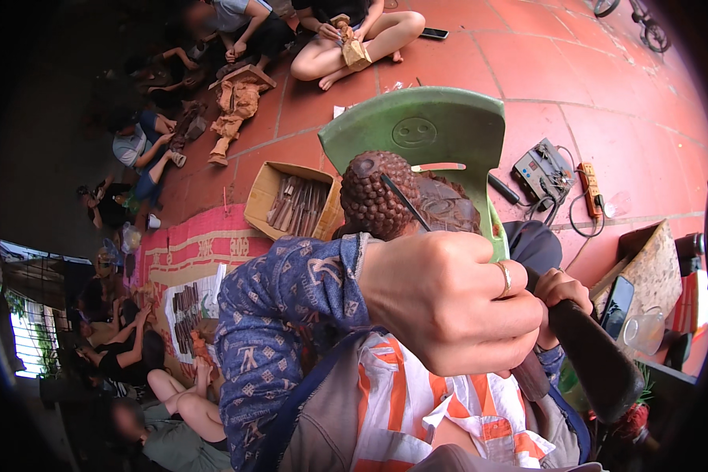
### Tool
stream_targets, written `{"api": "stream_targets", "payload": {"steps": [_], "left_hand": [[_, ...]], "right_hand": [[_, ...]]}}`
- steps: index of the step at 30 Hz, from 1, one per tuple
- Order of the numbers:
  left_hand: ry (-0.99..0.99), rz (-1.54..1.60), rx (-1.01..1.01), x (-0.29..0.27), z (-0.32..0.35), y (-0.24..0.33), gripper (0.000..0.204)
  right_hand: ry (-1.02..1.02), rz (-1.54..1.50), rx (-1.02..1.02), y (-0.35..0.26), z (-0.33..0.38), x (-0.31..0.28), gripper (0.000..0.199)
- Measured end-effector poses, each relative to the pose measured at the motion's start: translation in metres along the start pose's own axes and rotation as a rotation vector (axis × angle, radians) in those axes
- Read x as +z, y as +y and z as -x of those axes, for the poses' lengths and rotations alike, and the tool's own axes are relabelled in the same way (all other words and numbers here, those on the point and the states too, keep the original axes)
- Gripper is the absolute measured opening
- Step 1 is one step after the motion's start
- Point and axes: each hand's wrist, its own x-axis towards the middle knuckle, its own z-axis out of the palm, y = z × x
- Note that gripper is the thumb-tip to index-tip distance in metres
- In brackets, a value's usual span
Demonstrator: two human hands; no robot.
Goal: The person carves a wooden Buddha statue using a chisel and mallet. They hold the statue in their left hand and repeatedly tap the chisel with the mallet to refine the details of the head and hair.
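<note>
A dark wooden carving [377, 193], its head covered in round curls, rests against a green plastic chair [456, 118] with an embossed smiling face. My left hand [456, 303], with a ring on one finger, is closed around a chisel [402, 200]. The thin blade overlaps the carved curls, but I cannot tell whether its tip touches the wood. Below the fist the chisel's brown handle sticks out. Just to the right, my right hand [562, 293] grips a dark, club-shaped wooden mallet [598, 358]. Part of the carving is hidden behind my left hand.
Left of the chair stands a cardboard box [261, 193] of carving tools; more tools [186, 315] lie on a cloth. A grey control box [543, 173] and power strip [588, 189] sit right, near a phone [617, 305] and plastic cup [645, 330]. Several people sit around.
</note>
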Motion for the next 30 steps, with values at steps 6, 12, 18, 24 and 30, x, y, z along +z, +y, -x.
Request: {"api": "stream_targets", "payload": {"steps": [6, 12, 18, 24, 30], "left_hand": [[0.004, 0.004, 0.002, -0.006, 0.0, -0.002, 0.03], [-0.011, 0.071, -0.082, -0.016, -0.01, 0.001, 0.033], [0.107, 0.107, -0.095, -0.02, -0.015, 0.0, 0.036], [0.103, 0.122, -0.079, -0.016, -0.017, -0.002, 0.034], [-0.283, -0.133, -0.036, -0.01, -0.009, 0.011, 0.033]], "right_hand": [[0.047, 0.376, -0.177, -0.014, -0.011, 0.006, 0.027], [0.004, 0.436, -0.155, -0.033, -0.024, 0.007, 0.026], [-0.121, 0.279, -0.151, -0.044, -0.033, -0.009, 0.028], [-0.063, 0.44, -0.001, -0.05, -0.026, -0.009, 0.029], [0.111, 0.084, 0.069, -0.03, -0.008, -0.001, 0.026]]}}
